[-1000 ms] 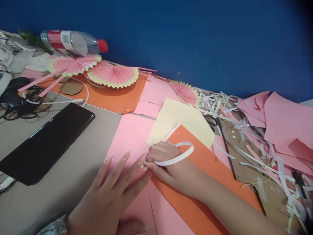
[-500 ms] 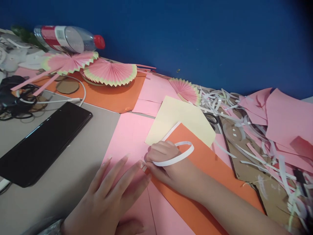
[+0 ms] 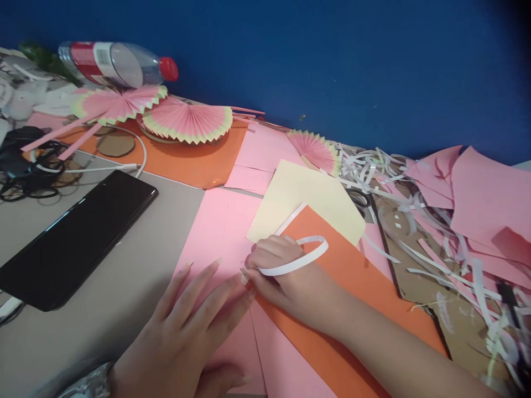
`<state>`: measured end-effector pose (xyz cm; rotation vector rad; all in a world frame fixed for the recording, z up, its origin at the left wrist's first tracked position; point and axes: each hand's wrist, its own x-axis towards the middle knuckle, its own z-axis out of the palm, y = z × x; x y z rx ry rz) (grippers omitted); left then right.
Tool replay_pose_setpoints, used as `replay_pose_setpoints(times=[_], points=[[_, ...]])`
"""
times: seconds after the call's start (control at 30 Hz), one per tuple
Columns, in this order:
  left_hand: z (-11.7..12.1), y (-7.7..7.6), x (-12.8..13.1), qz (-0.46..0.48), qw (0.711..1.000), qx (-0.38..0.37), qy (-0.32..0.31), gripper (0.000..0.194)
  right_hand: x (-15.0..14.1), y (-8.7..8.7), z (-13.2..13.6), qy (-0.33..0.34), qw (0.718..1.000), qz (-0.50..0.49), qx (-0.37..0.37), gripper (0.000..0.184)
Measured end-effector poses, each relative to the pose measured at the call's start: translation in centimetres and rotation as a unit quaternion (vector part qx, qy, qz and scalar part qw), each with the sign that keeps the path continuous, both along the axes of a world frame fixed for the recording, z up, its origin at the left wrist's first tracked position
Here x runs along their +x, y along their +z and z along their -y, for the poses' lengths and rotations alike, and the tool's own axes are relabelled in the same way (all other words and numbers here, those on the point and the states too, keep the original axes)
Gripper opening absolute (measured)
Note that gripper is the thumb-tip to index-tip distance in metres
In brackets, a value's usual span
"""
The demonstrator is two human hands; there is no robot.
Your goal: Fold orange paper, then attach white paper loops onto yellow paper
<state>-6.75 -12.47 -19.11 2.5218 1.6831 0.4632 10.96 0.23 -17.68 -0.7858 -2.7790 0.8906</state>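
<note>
My left hand (image 3: 186, 326) lies over the pink paper (image 3: 224, 221) with its fingers spread. Its index fingertip is close to the fingertips of my right hand (image 3: 282, 271), which are pinched low over the pink sheet. From that pinch a narrow white paper strip (image 3: 294, 267) curls in a loop over the back of the right hand. A small pale end of something shows between the two hands. An orange sheet (image 3: 357, 304) with a white edge lies beneath my right hand and forearm. Partly covered by it is a pale yellow sheet (image 3: 307, 188).
A black phone (image 3: 78, 237) lies at left. Pleated pink paper fans (image 3: 191, 122) and a lying plastic bottle (image 3: 116, 63) are along the blue wall (image 3: 290, 61). At right, white paper scraps (image 3: 365, 168), pink sheets (image 3: 493, 199) and cardboard (image 3: 398, 260) are piled near black scissors handles (image 3: 360, 197).
Both hands keep nearly the same place, with the left fingers shifting only slightly beside the right pinch. The whole view has moved a little.
</note>
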Motion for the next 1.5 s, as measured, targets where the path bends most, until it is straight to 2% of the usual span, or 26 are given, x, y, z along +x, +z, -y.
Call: replay_pose_setpoints(times=[0.2,0.4,0.97,1.03,1.17,1.5], points=[[-0.1,0.0,-0.5,-0.052,0.998,-0.002,-0.045,0.067,0.0,-0.1,0.0,0.001,1.000,0.005,0.011,0.022],[0.2,0.1,0.2,0.022,1.000,-0.015,0.013,0.068,-0.1,-0.3,0.1,0.001,0.999,-0.009,0.043,0.023],[0.0,0.3,0.6,0.028,0.999,-0.009,0.028,0.063,-0.2,-0.5,0.2,-0.002,0.997,-0.004,0.079,0.021],[0.0,0.3,0.4,0.014,1.000,-0.008,0.019,0.061,-0.2,-0.5,0.2,0.001,0.997,-0.007,0.079,0.021],[0.1,0.3,-0.2,-0.046,0.998,0.006,-0.040,0.060,-0.2,-0.5,0.1,0.007,0.997,-0.013,0.081,0.022],[-0.3,0.2,-0.1,-0.024,0.999,0.026,-0.030,0.060,-0.2,-0.6,0.1,0.012,0.995,-0.011,0.103,0.025]])
